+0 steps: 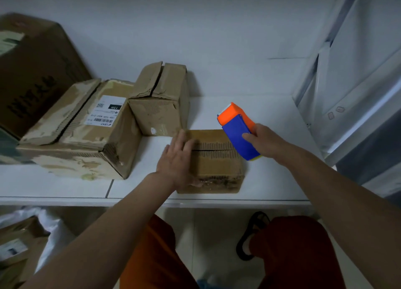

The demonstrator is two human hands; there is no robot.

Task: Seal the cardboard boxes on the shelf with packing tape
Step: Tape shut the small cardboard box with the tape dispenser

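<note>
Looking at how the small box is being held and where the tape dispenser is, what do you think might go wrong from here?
The left hand lies flat across the left part of the small box, over its seam, so tape drawn across may run into the fingers. The tape dispenser, gripped by the right hand, is at the right end; a pull could slide the box toward the shelf edge it sits near.
</note>
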